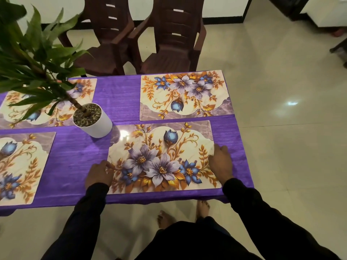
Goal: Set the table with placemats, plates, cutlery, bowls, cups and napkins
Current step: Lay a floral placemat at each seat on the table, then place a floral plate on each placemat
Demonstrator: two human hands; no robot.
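From my feed: table under a shiny purple cloth (78, 158), four glossy rectangular floral placemats down. Near-right floral placemat (161, 158) lay flat at the table's near edge, square to it. L hand (99, 174) rested on the mat's left edge, fingers loosely bent, tips on the mat; couldn't tell whether they pinched the edge. R hand (221, 163) sat at the right edge, fingers likewise bent over the rim; grip unclear too. Far-right placemat (185, 95) just beyond it, a thin strip of cloth between. Near-left placemat (22, 166) & far-left placemat (56, 109) well apart to the left. White cylindrical pot w/ gravel & leafy green plant (93, 120) stood between the mats, touching the near-right one's far-left corner. Two dark brown plastic chairs (167, 44) at the far side.
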